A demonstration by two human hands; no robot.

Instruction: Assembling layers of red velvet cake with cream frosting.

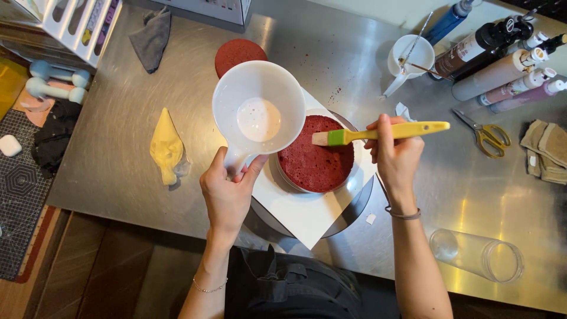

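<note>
We clamp left hand (227, 192) fingers on the white plastic bowl's (258, 109) handle; right hand (394, 147) fingers grip the yellow-handled pastry brush (378, 133), bristles at the round red sponge layer's (316, 156) 12 o'clock; dab evenly

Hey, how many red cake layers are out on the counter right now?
2. One red cake layer sits on the white board beneath the pastry brush; the other red cake layer lies bare on the steel counter behind the white bowl, partly hidden. More may be out of view.

Bakery kitchen (probably): steel worktop (177, 118), cake (316, 156)
</note>
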